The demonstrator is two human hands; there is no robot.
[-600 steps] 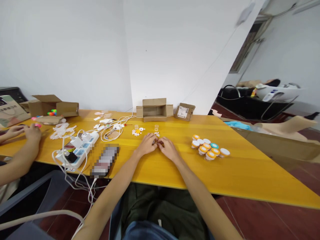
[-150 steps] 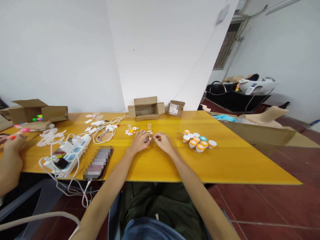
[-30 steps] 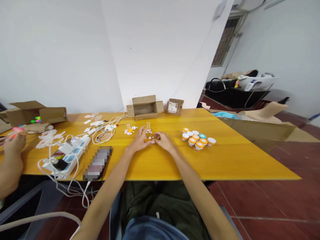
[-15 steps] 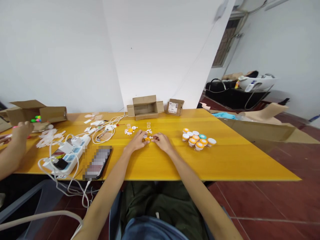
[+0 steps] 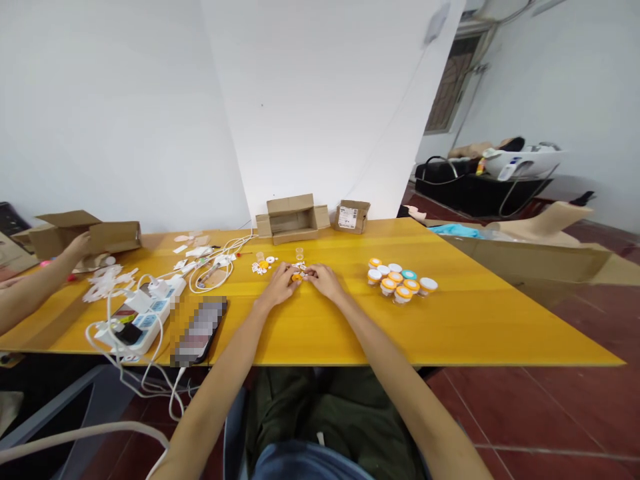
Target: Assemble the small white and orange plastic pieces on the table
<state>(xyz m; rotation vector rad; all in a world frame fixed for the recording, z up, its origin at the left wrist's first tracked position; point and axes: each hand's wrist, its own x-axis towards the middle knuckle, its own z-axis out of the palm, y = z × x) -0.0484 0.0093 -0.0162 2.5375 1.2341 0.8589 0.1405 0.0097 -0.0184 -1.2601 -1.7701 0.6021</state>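
**Orange piece (image 5: 297, 277) at centre of yellow tabletop (image 5: 450, 330)**

Dark green trousers (image 5: 310, 410) show below the front edge, where a phone (image 5: 203, 330), its screen pixelated, lies beside a white power strip (image 5: 155, 317) crowded with plugs. Farther in, the left grip (image 5: 280, 285) is narrow, fingertips at the orange piece; whether they pinch it, one cannot tell. The right grip (image 5: 325, 281) closes in from the other side, fingers bunched near the same piece, its contents too small to make out. To the right, well apart, stand clustered jars (image 5: 403, 293) with orange, white and teal lids. Beyond the hands are loose white pieces (image 5: 259, 269) and a clear cup (image 5: 299, 253). At far left, a co-worker's hand (image 5: 77, 247) is at a cardboard box (image 5: 120, 235); an open carton (image 5: 295, 235) stands before the white wall (image 5: 320, 107).
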